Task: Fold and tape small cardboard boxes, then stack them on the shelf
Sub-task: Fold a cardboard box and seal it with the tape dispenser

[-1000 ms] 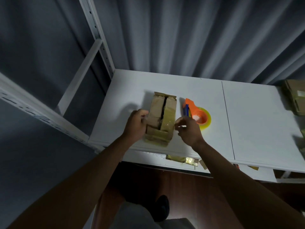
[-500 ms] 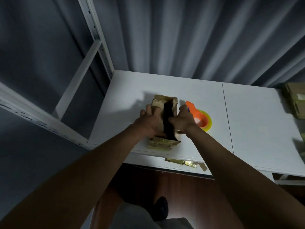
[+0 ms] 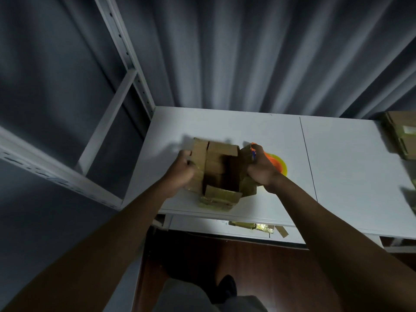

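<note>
A small brown cardboard box (image 3: 219,172) with open flaps and glossy yellowish tape on its sides sits near the front edge of the white shelf surface (image 3: 346,167), at about 7 o'clock on that board. Its top is open, showing a dark interior. The left hand (image 3: 183,171) curls its fingers around the flap at the box's 9 o'clock side and grips it. The right hand (image 3: 261,171) grips the flap at the 3 o'clock side, fingers wrapped over the cardboard edge. A loose flap with tape sticks out at 6 o'clock toward the person.

Just behind the right hand, at 3 o'clock from the box, lies an orange tape dispenser with a yellow-green tape roll (image 3: 278,166), partly hidden by the hand. Another brown cardboard box (image 3: 401,136) lies at the surface's far 2 o'clock edge. Scraps of yellowish tape and cardboard (image 3: 256,227) lie on a lower white shelf at 6 o'clock. Grey pleated curtains (image 3: 247,52) hang behind, and a white metal rack frame (image 3: 126,70) rises at 10 o'clock.
</note>
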